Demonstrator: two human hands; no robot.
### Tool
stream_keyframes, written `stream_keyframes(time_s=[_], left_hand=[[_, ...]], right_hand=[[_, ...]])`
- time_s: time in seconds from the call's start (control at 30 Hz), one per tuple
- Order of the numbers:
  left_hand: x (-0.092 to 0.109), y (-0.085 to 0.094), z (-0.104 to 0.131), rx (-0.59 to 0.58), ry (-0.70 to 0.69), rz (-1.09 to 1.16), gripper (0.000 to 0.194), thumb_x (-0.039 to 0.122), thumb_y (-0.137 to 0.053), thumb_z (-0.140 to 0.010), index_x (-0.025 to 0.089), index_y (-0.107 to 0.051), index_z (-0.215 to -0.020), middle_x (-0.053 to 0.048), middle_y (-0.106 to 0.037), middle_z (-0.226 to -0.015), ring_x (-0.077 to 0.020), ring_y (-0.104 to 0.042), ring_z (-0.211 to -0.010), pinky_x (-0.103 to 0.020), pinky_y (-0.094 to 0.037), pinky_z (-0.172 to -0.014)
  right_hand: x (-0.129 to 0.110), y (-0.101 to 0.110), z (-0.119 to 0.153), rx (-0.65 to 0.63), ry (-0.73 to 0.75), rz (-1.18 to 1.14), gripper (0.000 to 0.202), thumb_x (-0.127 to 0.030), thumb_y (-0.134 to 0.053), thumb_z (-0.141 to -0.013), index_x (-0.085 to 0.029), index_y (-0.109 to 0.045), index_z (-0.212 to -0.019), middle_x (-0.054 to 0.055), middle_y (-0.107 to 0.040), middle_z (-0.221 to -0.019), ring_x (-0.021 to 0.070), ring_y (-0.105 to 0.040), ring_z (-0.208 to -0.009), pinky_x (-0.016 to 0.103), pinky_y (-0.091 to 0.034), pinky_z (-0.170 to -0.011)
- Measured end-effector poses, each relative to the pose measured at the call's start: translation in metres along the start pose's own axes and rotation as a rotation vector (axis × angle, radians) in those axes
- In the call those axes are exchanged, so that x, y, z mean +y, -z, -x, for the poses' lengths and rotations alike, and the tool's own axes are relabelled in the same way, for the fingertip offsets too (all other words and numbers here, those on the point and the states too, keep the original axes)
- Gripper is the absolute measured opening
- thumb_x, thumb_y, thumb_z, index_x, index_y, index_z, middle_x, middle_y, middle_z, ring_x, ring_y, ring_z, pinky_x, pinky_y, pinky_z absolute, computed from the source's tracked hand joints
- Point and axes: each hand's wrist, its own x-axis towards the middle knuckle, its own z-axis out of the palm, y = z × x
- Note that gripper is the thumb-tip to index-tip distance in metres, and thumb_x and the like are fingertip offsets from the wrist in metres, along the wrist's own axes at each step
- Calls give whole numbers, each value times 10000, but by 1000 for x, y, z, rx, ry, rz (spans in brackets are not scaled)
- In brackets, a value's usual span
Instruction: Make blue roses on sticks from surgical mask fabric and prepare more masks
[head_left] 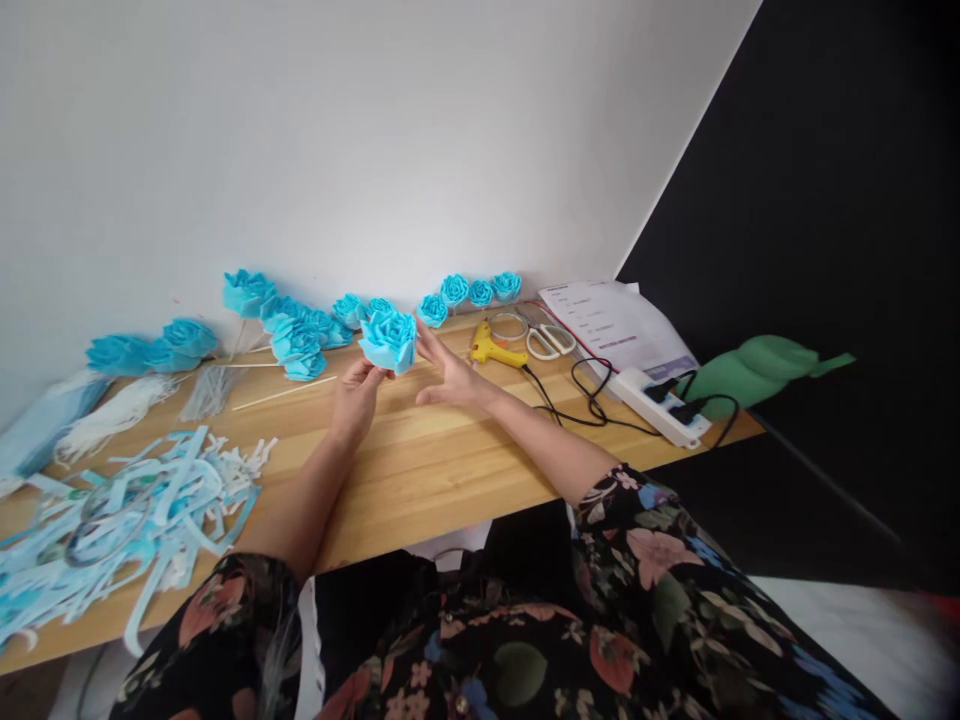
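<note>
A light blue paper flower (388, 340) is held up over the wooden table in the middle of the head view. My left hand (357, 398) is closed around its base from below, fingers pinched together. To the right of the bloom, my right hand (448, 374) has its fingers spread, the fingertips beside the petals; whether they touch is hard to tell. Behind and left of it lie more blue flowers (296, 345) on thin sticks. One bare stick (283, 393) rests on the table left of my left hand.
Cut paper strips (172, 500) cover the table's left side. Smaller blue flowers (454, 290) lie by the wall. A yellow glue gun (496, 347), scissors (551, 342), papers (619, 325), a power strip (660, 405) with black cords and a green roll (757, 370) are on the right.
</note>
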Motion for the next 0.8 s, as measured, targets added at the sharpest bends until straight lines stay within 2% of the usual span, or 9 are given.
stream_keyframes(time_s=[0.17, 0.3, 0.4, 0.57, 0.8], left_hand=[[5, -2, 3, -30, 40, -51, 329, 466, -749, -758, 148, -692, -699, -36, -665, -721, -150, -567, -691, -288, -499, -786], [5, -3, 5, -54, 43, -49, 360, 497, -792, -721, 145, -719, -704, -61, -706, -759, -187, -616, -762, -308, -514, -806], [-1, -3, 5, -109, 52, -35, 385, 522, -818, -709, 146, -742, -743, -77, -732, -792, -223, -653, -828, -328, -526, -815], [-13, -2, 5, -195, 33, -19, 399, 524, -841, -703, 141, -767, -789, -98, -756, -854, -248, -690, -866, -350, -539, -833], [-23, 2, 2, -180, -60, -159, 364, 536, -798, -731, 176, -759, -765, -103, -761, -905, -271, -692, -933, -401, -524, -944]], right_hand=[[-2, 0, 0, 52, -38, 31, 1339, -665, -876, -601, -343, -122, -1660, 88, -169, -1734, 286, -198, -1597, 459, -146, -1302], [-17, -4, -1, 90, -40, 60, 1246, -698, -861, -582, -372, -267, -1628, 39, -315, -1692, 284, -240, -1587, 471, -176, -1303], [-29, -8, 0, 95, 9, 82, 1113, -633, -869, -630, -369, -369, -1589, 35, -416, -1642, 280, -321, -1557, 463, -252, -1284], [-40, -15, 1, 102, 49, 69, 998, -575, -857, -677, -311, -446, -1547, 76, -531, -1559, 283, -489, -1455, 444, -420, -1192], [-37, -18, 2, 216, 16, 118, 831, -533, -858, -695, -220, -589, -1417, 100, -686, -1377, 272, -627, -1312, 446, -440, -1168]])
